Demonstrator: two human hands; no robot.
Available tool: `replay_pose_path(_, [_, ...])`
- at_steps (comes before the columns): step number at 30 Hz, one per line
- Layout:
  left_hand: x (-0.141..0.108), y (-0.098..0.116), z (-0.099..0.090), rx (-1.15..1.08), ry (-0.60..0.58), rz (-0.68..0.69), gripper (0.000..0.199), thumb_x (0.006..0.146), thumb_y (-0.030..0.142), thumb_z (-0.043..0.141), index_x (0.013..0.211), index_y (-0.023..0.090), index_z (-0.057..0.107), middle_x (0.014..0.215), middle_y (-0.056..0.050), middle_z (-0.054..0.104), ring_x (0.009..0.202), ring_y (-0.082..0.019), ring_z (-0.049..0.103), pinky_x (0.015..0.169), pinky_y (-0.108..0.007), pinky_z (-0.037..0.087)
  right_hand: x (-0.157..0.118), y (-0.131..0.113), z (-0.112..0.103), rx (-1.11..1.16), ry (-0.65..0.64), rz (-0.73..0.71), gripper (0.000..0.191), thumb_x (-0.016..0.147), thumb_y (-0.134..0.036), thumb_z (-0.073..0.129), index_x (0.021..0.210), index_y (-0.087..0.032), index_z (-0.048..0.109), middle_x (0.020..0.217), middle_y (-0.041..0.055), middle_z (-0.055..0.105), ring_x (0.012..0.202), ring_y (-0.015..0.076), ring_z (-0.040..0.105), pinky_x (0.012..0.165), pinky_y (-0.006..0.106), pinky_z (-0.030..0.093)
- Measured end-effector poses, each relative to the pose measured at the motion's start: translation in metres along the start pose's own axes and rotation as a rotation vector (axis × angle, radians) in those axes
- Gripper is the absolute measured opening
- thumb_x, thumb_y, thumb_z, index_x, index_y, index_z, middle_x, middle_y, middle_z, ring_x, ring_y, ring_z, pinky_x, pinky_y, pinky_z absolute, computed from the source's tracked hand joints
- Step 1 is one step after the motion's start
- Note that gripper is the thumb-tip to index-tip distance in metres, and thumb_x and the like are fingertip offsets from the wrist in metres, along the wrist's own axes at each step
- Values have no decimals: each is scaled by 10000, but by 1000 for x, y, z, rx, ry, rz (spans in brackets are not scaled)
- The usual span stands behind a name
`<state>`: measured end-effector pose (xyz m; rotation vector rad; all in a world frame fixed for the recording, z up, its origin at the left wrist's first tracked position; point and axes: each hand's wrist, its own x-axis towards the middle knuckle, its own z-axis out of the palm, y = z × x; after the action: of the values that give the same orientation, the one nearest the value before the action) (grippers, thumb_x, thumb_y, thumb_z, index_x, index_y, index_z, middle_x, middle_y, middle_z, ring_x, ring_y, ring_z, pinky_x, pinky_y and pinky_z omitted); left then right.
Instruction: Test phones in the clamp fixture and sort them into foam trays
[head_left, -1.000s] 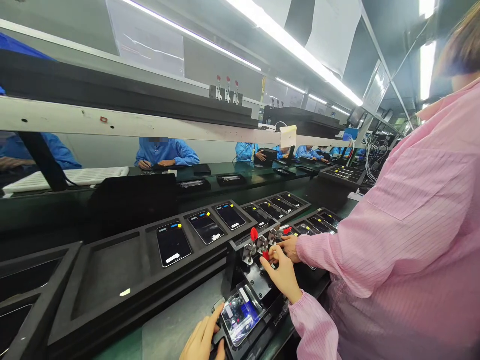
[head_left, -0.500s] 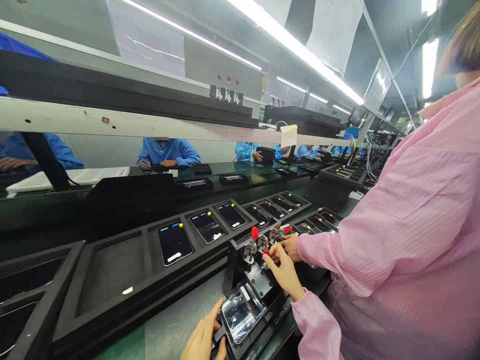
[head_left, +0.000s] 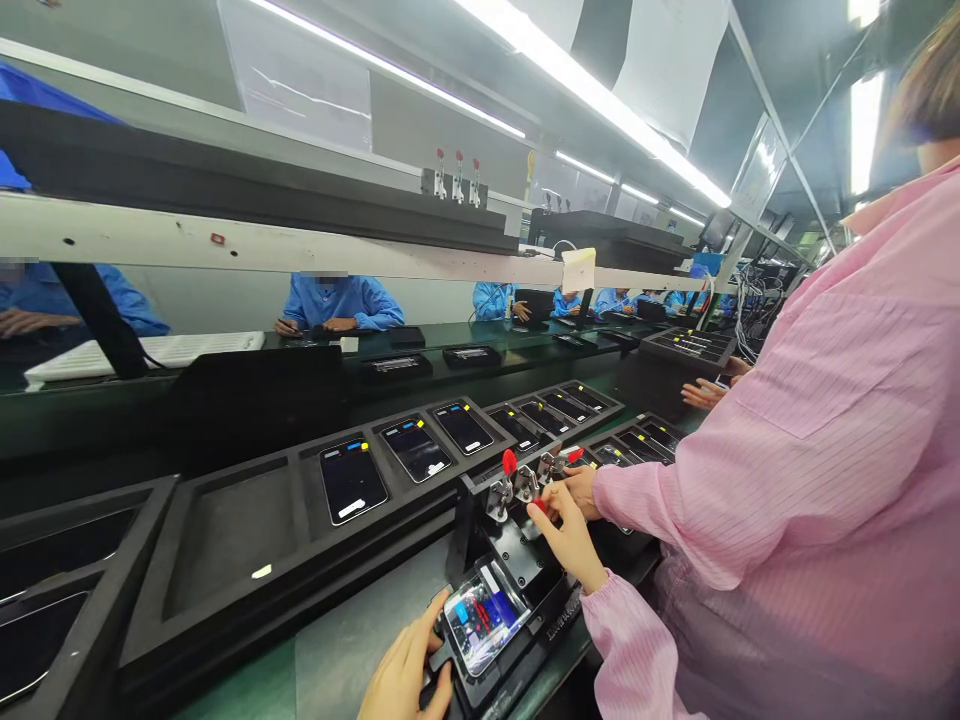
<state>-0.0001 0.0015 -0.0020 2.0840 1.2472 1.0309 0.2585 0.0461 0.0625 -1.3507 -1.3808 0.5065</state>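
Observation:
A black clamp fixture (head_left: 517, 545) stands on the bench in front of me, with metal toggle clamps along its top. In its lower end lies a phone screen (head_left: 480, 622), lit with blue and red patches. My left hand (head_left: 409, 660) is closed around the fixture's near left end, fingers and thumb on either side of a black tab (head_left: 441, 655). With thumb and fingers, my right hand (head_left: 566, 535) grips the lowered red clamp handle (head_left: 537, 508), which is partly hidden. Another red handle (head_left: 509, 462) stands upright to its left.
A co-worker in pink (head_left: 847, 400) stands close on the right, a hand (head_left: 581, 490) just behind mine. Black trays (head_left: 304, 500) with phone screens (head_left: 352, 482) line the bench behind the fixture. People in blue (head_left: 341, 300) sit across, below a white shelf beam (head_left: 337, 255).
The screen in the fixture has gone from dark to lit with coloured patches. Another hand has appeared beyond the co-worker at the right. My hands have stayed nearly in place.

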Motion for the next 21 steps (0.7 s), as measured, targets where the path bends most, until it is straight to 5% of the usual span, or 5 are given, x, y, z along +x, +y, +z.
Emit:
replay_pose_path(4, [1,0,0,-3,-25,6,469,783,256,450,1251,232,471,790,-9,630,708,-159,613,713,-262,501,-2,-9,-15,-19,143,-124,181,842,-377,488,892,-204,470,609,-33,513,595,118,539,555,240,433])
replay_pose_path(9, [7,11,1,62,-125,-7,464,794,219,451,1257,245,444,880,-24,650,814,-173,623,742,-283,504,22,-39,-35,-226,467,-279,228,825,-336,523,1006,-197,529,874,50,575,758,150,553,610,273,468])
replay_pose_path(12, [16,23,7,80,-181,11,460,802,194,453,1259,241,434,960,-37,656,870,-178,621,794,-308,494,41,-51,-41,-359,369,-328,277,834,-338,508,1071,-201,551,1079,83,557,912,179,545,723,315,484])
replay_pose_path(15, [26,30,14,81,-192,36,460,795,162,455,1248,241,443,1032,-43,648,907,-181,613,825,-322,485,44,-49,-45,-375,285,-330,255,857,-333,475,1049,-201,577,1035,71,598,931,185,555,794,345,478])
replay_pose_path(21, [35,34,17,84,-221,70,439,763,126,450,1193,209,483,1081,-56,621,924,-187,595,843,-323,473,-7,3,-39,-396,413,-338,285,877,-271,446,1113,-205,591,1098,86,600,997,211,524,815,385,478])
